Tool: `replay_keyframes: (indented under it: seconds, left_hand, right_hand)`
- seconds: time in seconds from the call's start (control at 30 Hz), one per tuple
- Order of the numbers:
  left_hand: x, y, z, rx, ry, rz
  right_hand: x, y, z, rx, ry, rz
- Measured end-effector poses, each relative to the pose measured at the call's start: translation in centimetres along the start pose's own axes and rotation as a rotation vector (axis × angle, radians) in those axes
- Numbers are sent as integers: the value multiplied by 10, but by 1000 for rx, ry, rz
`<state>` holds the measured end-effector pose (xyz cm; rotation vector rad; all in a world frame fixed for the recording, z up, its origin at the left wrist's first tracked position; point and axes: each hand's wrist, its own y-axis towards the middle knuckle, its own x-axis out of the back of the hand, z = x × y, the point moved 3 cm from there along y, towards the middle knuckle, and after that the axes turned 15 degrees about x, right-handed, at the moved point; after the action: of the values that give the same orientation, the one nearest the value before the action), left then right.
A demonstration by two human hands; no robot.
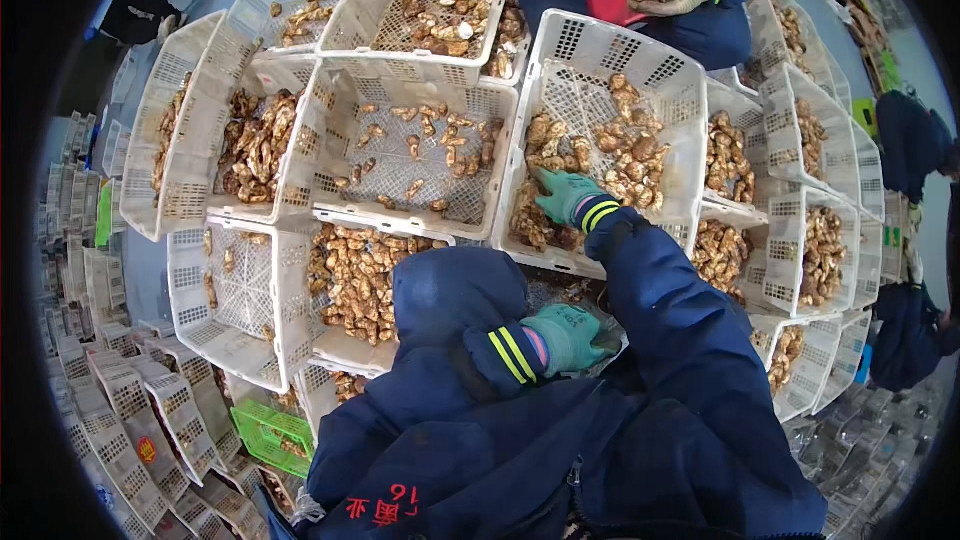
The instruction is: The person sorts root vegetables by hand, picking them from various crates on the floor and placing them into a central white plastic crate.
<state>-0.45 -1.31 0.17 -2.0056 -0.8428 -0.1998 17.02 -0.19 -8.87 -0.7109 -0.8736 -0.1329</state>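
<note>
The right hand, in a green glove, reaches into a white crate with its fingers at the brown mushrooms; whether it grips one, one cannot tell. A second heap lies at two o'clock from it. The left hand, apart from the right at six o'clock, is curled, its contents unclear. At nine o'clock, a neighbouring crate holds scattered mushrooms.
</note>
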Motion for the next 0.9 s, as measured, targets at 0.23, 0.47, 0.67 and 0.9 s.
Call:
replay_keyframes:
  seconds: [0.23, 0.47, 0.67, 0.9]
  left_hand:
    - [12, -3, -1, 33, -44, 48]
    - [28, -4, -3, 50, -196, -107]
    - [38, 19, 5, -146, -1666, 23]
    - [42, -1, -4, -656, -1892, 310]
  right_hand:
    - [-4, 11, -7, 6, 35, -75]
    - [58, -67, -19, 29, 394, -293]
    - [105, -177, 50, 582, -67, -942]
    - [54, -238, 109, 721, -251, -1068]
